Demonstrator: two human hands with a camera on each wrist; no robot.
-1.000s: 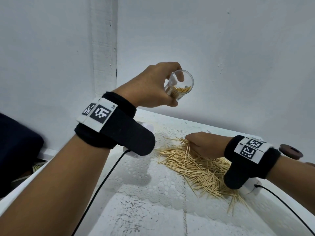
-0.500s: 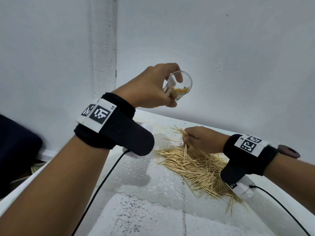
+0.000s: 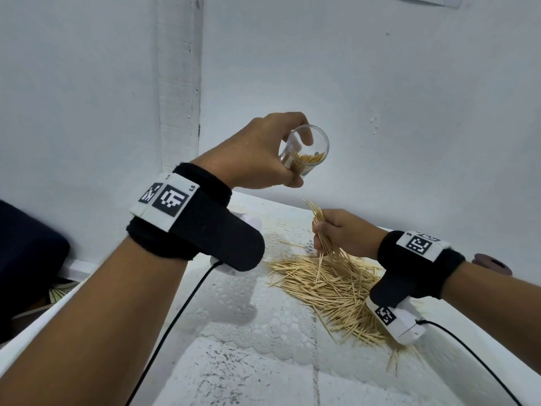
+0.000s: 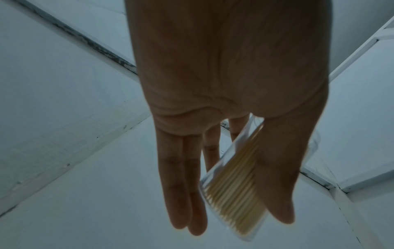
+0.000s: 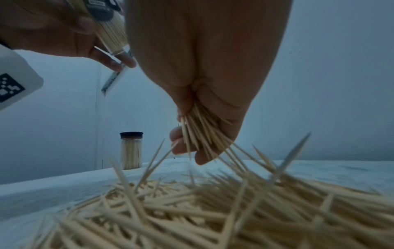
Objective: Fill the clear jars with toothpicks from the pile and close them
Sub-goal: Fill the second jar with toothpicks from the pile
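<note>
Jar [image 3: 304, 152] tilted, mouth toward camera | left fingers [image 4: 181, 185] gripping it | right fingers [image 5: 181, 148] pinching toothpicks [image 3: 323, 230]

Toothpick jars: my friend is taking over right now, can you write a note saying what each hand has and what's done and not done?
Left hand: holds the open clear jar tilted in the air, partly filled with toothpicks.
Right hand: grips a bunch of toothpicks just above the pile on the table.
Done: one filled jar with a dark lid stands at the back.
Left: put the bunch into the open jar, top it up, then close it. A brown lid lies at the right edge.
</note>
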